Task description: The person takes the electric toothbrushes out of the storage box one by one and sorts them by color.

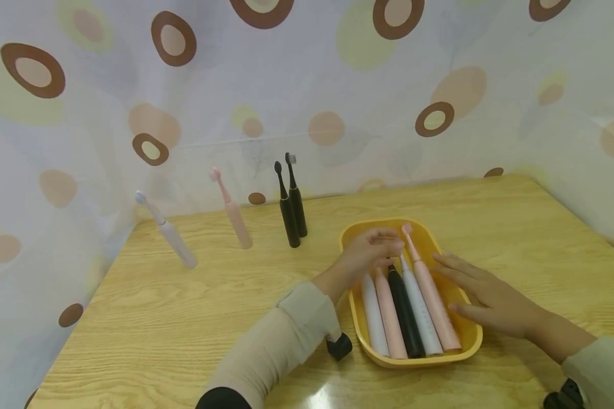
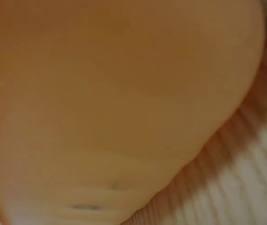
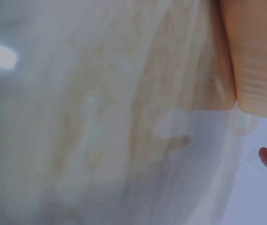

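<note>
In the head view, a yellow-orange plastic tray (image 1: 355, 324) holds several electric toothbrushes side by side: a white one (image 1: 374, 318) at the left, then a pink one (image 1: 390, 318), a black one (image 1: 406, 318), another white one (image 1: 422, 315) and a longer pink one (image 1: 436, 307). My left hand (image 1: 373, 250) is over the tray's far left part, fingers bent near the brush heads and hiding some of them. Whether it pinches one is unclear. My right hand (image 1: 483, 292) has its fingers extended at the tray's right rim.
Standing toward the back of the wooden table (image 1: 184, 324) are a white toothbrush (image 1: 176, 244), a pink toothbrush (image 1: 239, 224) and two black toothbrushes, one in front (image 1: 289, 221) and one behind (image 1: 298, 210). A patterned cloth (image 1: 286, 85) hangs behind. A blurred close surface fills most of the left wrist view.
</note>
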{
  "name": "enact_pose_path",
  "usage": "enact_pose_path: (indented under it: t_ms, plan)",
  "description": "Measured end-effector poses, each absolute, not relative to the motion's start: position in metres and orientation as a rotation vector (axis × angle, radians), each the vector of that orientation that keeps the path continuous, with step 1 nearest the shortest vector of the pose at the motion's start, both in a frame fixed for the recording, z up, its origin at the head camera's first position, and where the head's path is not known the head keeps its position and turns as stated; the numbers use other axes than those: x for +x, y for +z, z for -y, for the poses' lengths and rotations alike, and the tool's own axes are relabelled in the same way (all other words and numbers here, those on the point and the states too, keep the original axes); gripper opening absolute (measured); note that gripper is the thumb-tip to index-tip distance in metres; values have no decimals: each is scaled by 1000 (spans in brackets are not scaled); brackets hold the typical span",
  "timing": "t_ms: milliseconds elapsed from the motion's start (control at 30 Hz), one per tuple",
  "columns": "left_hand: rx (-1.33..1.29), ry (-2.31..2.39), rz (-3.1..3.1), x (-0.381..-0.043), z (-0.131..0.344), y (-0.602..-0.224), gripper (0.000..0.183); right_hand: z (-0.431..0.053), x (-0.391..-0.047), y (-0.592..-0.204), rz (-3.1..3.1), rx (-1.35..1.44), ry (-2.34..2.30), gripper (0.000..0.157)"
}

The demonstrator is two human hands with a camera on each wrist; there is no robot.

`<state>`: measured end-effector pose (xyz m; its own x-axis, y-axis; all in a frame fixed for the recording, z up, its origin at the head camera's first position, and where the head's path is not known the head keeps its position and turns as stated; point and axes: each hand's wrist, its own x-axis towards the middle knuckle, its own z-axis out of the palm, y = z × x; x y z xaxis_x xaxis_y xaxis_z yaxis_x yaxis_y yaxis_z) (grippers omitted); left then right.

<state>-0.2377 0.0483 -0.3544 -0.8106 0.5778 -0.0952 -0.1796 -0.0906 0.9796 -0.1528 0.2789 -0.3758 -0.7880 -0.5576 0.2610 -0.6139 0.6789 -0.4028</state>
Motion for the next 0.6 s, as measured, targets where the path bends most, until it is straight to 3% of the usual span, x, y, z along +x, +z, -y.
enact_pose_path:
  t_ms: [367,600]
  plan:
    - [373,1726,-1676,-249,-57,-357,34,-283,-155,-375,2821,1004,823,64]
    - [407,1647,-1639,-254,-61,-357,51,-282,-155,-374,2791,1014,849,66]
